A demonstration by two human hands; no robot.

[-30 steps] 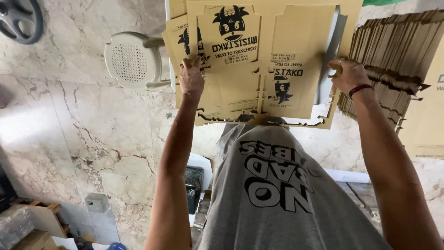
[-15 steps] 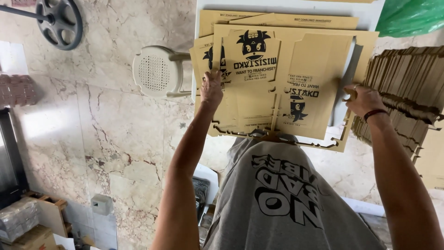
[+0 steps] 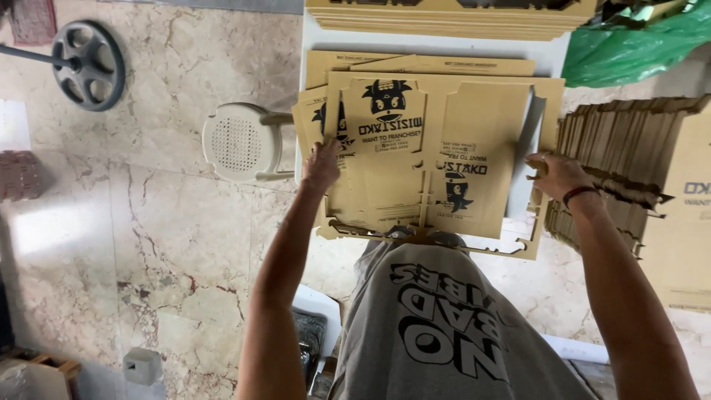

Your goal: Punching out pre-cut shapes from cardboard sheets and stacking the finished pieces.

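Cardboard sheets [image 3: 437, 159]: flat stack on the white table [image 3: 552, 55].
Feel: likely light, stiff, bendable; best held at opposite edges.
Left hand [image 3: 322, 164]: pressed on the left edge.
Right hand [image 3: 559, 176]: gripping the right edge.

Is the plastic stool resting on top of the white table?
No. The pale plastic stool stands on the marble floor beside the white table, left of the left hand on the flat cardboard sheets.

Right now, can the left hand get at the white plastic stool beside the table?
Probably yes: the left hand rests on the cardboard sheets, and the stool stands just left of it with nothing between.
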